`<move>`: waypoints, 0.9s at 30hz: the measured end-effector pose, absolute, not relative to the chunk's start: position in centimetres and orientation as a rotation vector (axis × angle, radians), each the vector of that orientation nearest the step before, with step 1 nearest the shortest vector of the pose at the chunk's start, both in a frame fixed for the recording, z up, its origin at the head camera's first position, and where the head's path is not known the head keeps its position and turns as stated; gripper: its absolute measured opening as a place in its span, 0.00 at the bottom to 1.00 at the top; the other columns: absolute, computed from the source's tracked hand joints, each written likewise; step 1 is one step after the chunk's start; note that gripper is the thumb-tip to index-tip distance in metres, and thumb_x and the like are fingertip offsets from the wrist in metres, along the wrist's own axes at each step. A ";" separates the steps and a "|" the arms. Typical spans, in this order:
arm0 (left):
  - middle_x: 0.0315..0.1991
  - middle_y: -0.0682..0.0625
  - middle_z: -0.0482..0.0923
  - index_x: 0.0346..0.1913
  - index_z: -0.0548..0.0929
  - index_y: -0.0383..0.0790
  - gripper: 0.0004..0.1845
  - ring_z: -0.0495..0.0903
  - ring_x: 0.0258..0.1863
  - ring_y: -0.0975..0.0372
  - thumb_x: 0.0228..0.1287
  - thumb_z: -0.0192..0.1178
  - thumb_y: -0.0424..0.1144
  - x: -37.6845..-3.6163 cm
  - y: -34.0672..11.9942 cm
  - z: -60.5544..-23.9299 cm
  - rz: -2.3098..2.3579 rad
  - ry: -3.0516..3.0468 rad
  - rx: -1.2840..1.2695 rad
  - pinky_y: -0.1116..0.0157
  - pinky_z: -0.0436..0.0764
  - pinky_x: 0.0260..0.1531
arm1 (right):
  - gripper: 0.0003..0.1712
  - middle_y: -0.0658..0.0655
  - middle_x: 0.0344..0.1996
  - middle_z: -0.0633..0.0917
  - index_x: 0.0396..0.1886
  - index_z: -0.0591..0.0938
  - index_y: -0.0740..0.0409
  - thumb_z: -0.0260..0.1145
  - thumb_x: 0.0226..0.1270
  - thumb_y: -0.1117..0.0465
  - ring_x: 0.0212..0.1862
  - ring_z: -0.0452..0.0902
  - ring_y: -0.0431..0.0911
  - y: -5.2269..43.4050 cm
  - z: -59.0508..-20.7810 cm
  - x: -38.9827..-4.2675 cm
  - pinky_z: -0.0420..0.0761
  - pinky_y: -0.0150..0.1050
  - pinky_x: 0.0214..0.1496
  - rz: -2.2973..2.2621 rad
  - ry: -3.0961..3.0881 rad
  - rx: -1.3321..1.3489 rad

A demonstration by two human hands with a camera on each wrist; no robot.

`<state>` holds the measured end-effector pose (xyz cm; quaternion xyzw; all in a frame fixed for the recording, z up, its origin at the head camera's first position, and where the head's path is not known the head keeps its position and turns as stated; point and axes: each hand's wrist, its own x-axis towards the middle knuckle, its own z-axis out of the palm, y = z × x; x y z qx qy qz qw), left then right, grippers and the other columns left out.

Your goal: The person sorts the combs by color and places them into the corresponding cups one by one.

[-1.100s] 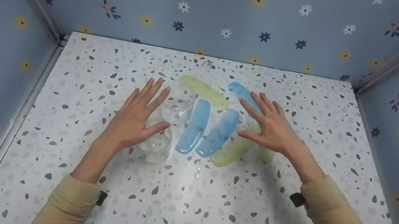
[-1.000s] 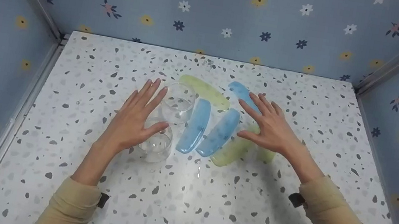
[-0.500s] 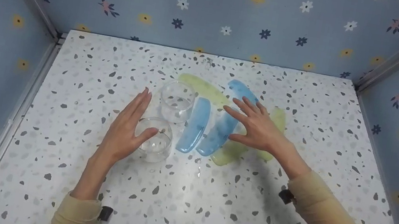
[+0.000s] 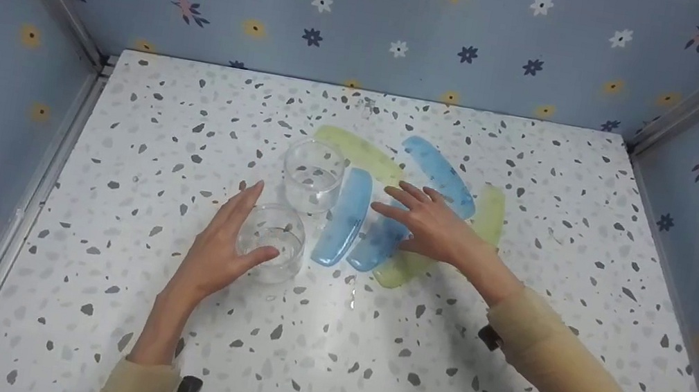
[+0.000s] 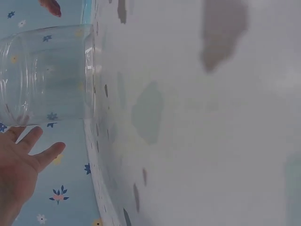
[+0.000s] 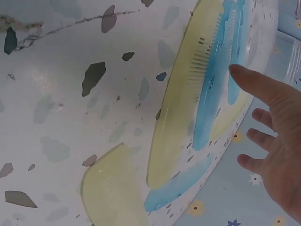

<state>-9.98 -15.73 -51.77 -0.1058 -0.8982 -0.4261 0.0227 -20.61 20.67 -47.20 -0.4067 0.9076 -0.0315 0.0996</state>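
Note:
My left hand is beside the nearer clear round cup, fingers extended along its left side and thumb in front of it. In the left wrist view the fingers lie close to the cup wall; I cannot tell whether they touch. My right hand, fingers spread and slightly bent, hovers over the middle blue comb and partly hides it and a yellow-green comb. In the right wrist view the thumb is above the combs, holding nothing. Another blue comb lies left of that hand.
A second clear cup stands behind the first. Toward the back lie a yellow-green comb and a blue comb; another yellow-green comb lies at right. Flower-patterned walls surround the speckled tabletop.
My left hand has come back toward me, from over the two cups to beside the nearer one. My right hand has moved left and nearer over the middle blue comb, uncovering the back blue one.

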 end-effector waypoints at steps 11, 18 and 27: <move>0.84 0.51 0.51 0.83 0.49 0.61 0.62 0.51 0.84 0.49 0.50 0.78 0.59 -9.5 -15.7 -51.6 -1.409 -2.861 -0.270 0.40 0.57 0.80 | 0.44 0.59 0.73 0.75 0.71 0.77 0.42 0.80 0.54 0.68 0.78 0.64 0.60 19.4 -48.2 -20.7 0.67 0.65 0.77 -0.060 2.603 -1.231; 0.83 0.52 0.52 0.82 0.51 0.61 0.62 0.54 0.83 0.47 0.48 0.81 0.52 -9.3 -15.7 -51.5 -1.518 -2.965 -0.169 0.39 0.59 0.79 | 0.34 0.58 0.66 0.81 0.64 0.83 0.43 0.78 0.56 0.69 0.72 0.72 0.58 18.7 -48.4 -20.9 0.69 0.62 0.76 -0.118 2.565 -1.223; 0.82 0.52 0.56 0.81 0.52 0.61 0.61 0.59 0.81 0.51 0.48 0.81 0.54 -9.3 -15.7 -51.4 -1.585 -2.957 -0.150 0.40 0.58 0.79 | 0.23 0.56 0.59 0.86 0.59 0.86 0.43 0.69 0.68 0.68 0.64 0.79 0.56 17.8 -48.6 -21.3 0.76 0.57 0.70 -0.057 2.552 -1.288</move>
